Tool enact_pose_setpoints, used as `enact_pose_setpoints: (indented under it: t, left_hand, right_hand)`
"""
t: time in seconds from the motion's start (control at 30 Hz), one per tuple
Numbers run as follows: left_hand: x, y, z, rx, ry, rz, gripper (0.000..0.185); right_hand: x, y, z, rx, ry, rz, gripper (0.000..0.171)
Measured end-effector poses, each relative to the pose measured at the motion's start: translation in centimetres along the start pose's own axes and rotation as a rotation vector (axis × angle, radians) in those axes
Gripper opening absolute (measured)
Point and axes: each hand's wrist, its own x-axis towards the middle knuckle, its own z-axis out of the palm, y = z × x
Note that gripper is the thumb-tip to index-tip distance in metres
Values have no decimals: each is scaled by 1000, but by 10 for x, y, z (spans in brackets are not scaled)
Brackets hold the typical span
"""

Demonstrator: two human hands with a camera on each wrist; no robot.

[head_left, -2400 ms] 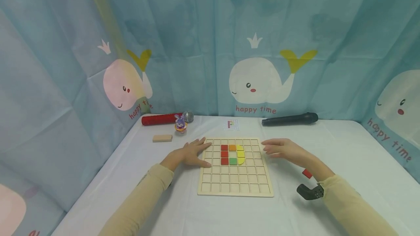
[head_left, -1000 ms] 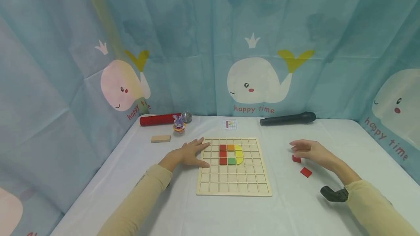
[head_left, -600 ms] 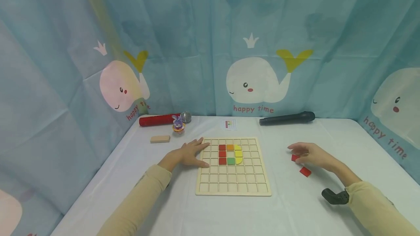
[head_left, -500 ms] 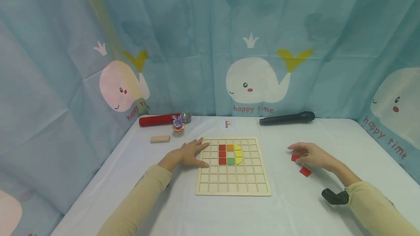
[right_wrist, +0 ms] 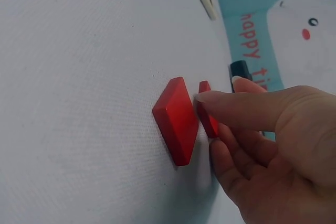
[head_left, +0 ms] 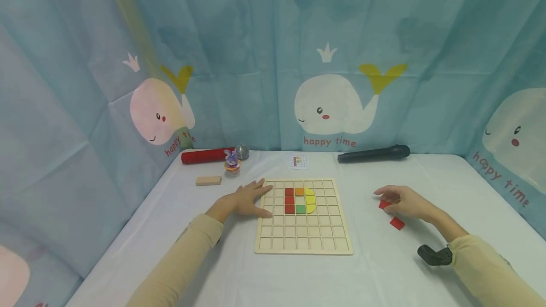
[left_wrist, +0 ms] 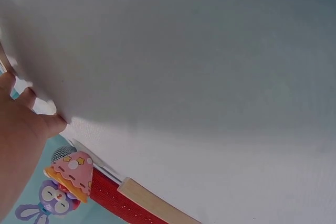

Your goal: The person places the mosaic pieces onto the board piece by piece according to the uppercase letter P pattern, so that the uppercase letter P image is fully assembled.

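My left hand (head_left: 246,199) rests with spread fingers on the left edge of a wooden grid board (head_left: 304,245). Set in the board's cells are red tiles (head_left: 289,200) in a column, an orange tile (head_left: 299,191), a green tile (head_left: 300,209) and yellow pieces (head_left: 311,200) with rounded outer corners. To the right of the board, my right hand (head_left: 405,202) pinches a red tile (right_wrist: 208,116) at the tabletop, thumb on its near side and fingers behind. A second red tile (right_wrist: 176,121) lies flat just nearer, apart from the hand.
Behind the board lies a small pattern card (head_left: 297,162). At back left are a red microphone (head_left: 204,156), a rabbit toy (head_left: 232,160) and a wooden block (head_left: 208,181). A black microphone (head_left: 371,154) lies at back right, before a whale-print curtain (head_left: 239,60).
My right hand has left the board's right edge, moved right to the red tiles and lowered its thumb onto the farther one. My left hand has stayed on the board.
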Motion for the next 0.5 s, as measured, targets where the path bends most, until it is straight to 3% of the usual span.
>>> enact_pose_setpoints:
  t: [0.5]
  left_hand:
    - [0, -1, -1, 6, -6, 6, 94]
  right_hand:
    - [2, -2, -2, -66, 47, 36, 36]
